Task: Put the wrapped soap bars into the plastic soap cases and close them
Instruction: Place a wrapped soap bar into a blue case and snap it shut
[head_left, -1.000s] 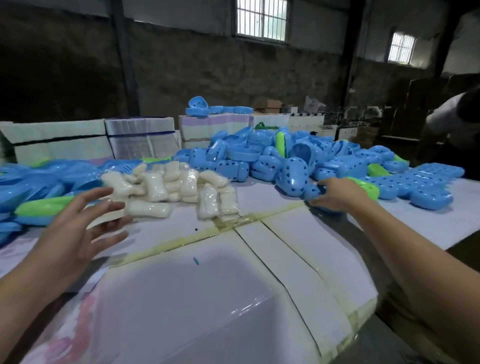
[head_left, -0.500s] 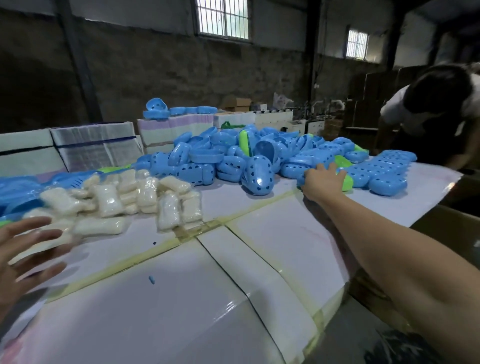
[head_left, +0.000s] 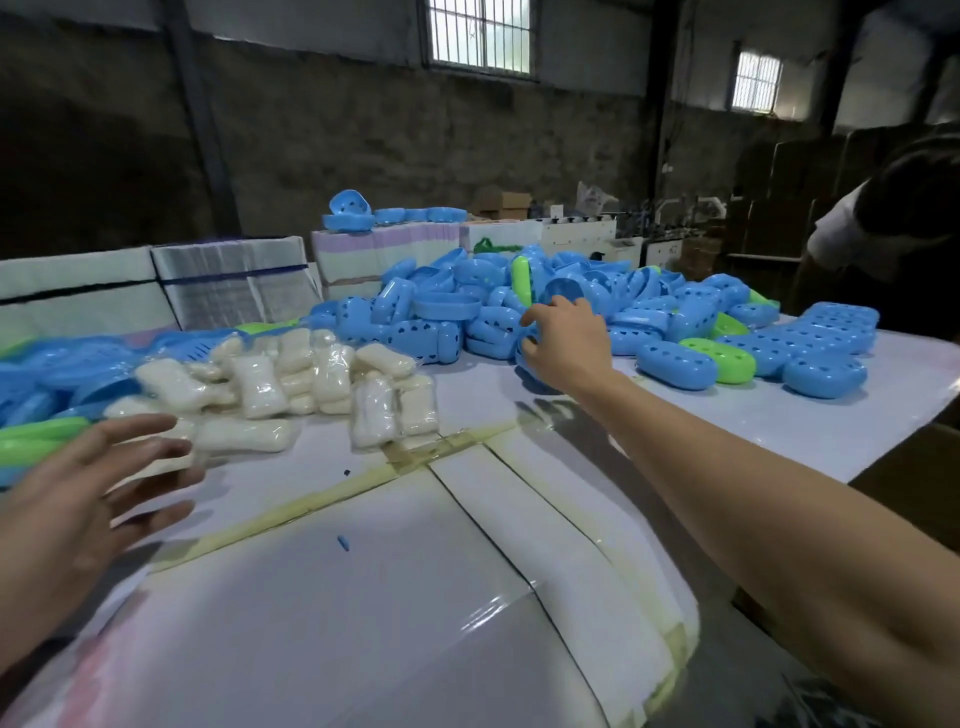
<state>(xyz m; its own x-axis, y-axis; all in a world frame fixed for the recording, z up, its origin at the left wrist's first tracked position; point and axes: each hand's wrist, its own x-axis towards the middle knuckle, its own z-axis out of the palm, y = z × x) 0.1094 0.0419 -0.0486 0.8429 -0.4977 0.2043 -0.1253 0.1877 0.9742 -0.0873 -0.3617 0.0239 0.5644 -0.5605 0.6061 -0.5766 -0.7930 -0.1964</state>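
Fingers of left hand spread apart and straight, holding nothing, blurred, tips just short of nearest wrapped soap bars. Fingers of right hand curled round a blue soap case at near edge of case pile; only a sliver of that case visible under the palm, so open or closed half cannot be told.

Risks from here, as judgement:
- Case drawn from edge of heap; neighbours lean on one another, so a pull could slide others toward the surface edge on the right.
- Clear wrap on soap looks slick and loose; a hasty one-handed grab could lift two bars, or pinch only film and drop the bar.
- Wrap corners sticking out past the bar could catch in the case seam and stop the lid closing fully.
- Both hands working apart, gaze split; either reach could miss.

Look of task things:
- Soap: off-white, waisted like a bone, each in clear crinkled film, heaped loosely just beyond left fingers, some flat, some on edge.
- Cases: oval plastic, mostly blue, a few green cases, walls punched with small holes; big jumbled heap beyond and right of right fingers, closed ones in rows further right.
- More blue and green plastic left of left fingers, partly hidden by the soap.
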